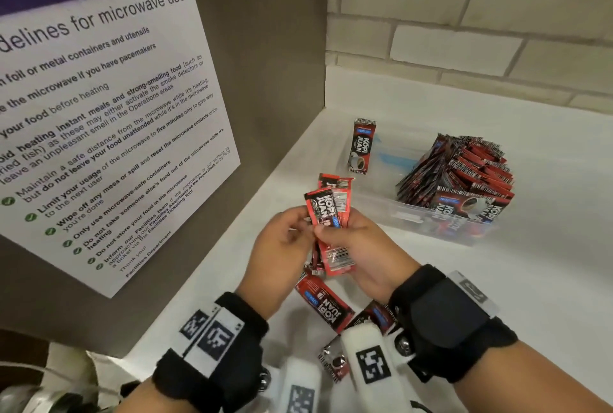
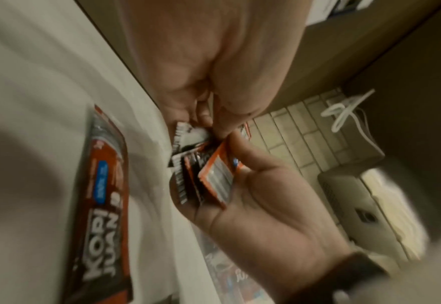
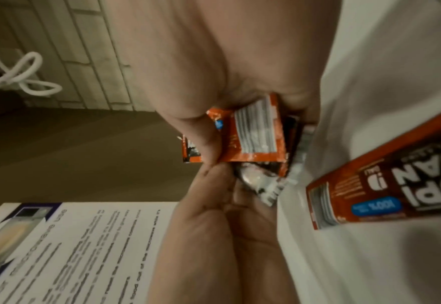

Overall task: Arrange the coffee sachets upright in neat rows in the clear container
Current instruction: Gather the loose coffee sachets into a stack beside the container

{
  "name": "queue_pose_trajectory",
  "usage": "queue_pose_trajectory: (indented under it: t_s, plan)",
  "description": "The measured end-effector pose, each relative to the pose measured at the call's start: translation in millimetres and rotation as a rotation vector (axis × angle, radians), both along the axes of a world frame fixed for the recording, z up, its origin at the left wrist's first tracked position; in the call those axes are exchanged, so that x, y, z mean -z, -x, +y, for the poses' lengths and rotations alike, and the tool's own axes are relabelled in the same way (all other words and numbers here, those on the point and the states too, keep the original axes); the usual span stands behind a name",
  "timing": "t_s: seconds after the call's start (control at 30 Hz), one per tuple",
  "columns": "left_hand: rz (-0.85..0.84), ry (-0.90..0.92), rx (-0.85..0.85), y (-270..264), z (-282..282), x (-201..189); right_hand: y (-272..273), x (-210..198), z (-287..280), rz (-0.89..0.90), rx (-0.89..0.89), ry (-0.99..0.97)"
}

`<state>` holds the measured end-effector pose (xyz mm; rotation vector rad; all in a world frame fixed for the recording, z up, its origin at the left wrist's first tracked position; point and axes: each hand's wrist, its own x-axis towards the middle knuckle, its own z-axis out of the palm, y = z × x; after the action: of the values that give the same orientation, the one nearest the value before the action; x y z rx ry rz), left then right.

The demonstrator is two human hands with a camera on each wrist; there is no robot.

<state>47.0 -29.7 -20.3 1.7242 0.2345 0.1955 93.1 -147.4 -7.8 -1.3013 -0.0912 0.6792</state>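
Note:
Both hands hold one bundle of red coffee sachets (image 1: 329, 220) above the white counter, just left of the clear container (image 1: 408, 218). My left hand (image 1: 288, 234) pinches the bundle's left edge. My right hand (image 1: 356, 240) grips it from the right with the thumb across the front. The left wrist view shows the bundle (image 2: 209, 172) between both hands, and the right wrist view shows the thumb lying on the bundle (image 3: 255, 133). Inside the container one sachet (image 1: 362, 145) stands upright at the far left, and a leaning pile of sachets (image 1: 459, 170) fills the right end.
Loose sachets (image 1: 324, 305) lie flat on the counter under my wrists, with more (image 1: 335, 363) nearer me. A grey panel carrying a microwave notice (image 1: 109, 134) stands close on the left. A brick wall (image 1: 481, 24) runs behind the container.

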Motion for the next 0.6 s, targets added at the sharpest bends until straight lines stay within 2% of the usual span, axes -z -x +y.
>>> queue_pose_trajectory:
  t_s: [0.1, 0.2, 0.27, 0.33, 0.43, 0.53, 0.6]
  plan:
    - [-0.010, -0.120, 0.063, 1, 1, 0, -1, 1, -6, -0.018, -0.001, -0.005]
    - [0.019, -0.229, 0.228, 4, 14, -2, -5, -2, -22, -0.021, -0.009, 0.038]
    - [0.055, -0.355, 0.349, 8, 27, -1, -7, -5, -37, -0.086, -0.098, 0.127]
    - [0.049, -0.551, 0.466, 12, 38, 3, -8, -13, -54, -0.218, -0.238, 0.278]
    - [0.013, -0.842, 0.642, 16, 45, 15, -1, -24, -74, -0.465, -0.589, 0.637]
    - [0.040, -0.940, 0.657, 12, 42, 17, 15, -15, -74, -0.693, -0.866, 0.935]
    - [0.072, -0.994, 0.644, 9, 38, 12, 27, -9, -68, -0.794, -0.890, 1.027]
